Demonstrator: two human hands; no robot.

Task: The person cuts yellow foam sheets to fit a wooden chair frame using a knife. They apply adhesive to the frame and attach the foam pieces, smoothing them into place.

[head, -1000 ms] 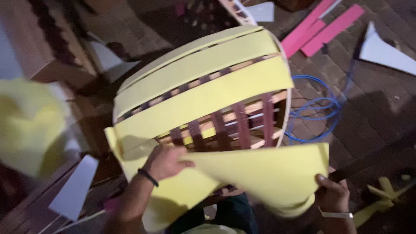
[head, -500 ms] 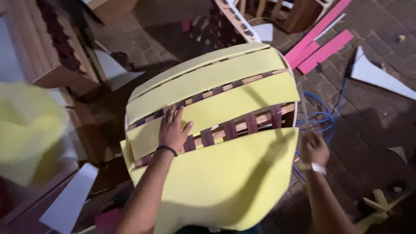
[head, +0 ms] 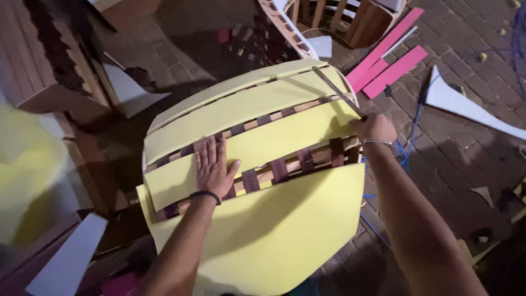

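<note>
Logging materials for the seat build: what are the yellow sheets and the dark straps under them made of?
Yellow sheets: likely foam, matte, bending softly; left hand presses one flat, right hand holds the edge. Dark straps: probably woven webbing, maroon, interlaced over a pale wooden frame; the weave is too blurred to confirm.

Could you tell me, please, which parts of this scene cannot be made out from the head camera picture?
- Head view: the wooden frame shows only through gaps; yellow foam sheets cover the rest.
- The large front foam sheet runs off the bottom edge.
- What the right hand grips at the frame's edge is hidden by its own fingers.
- The yellow mass at far left is too blurred to identify.
- Foam under the flat left hand is hidden by the palm.
</note>
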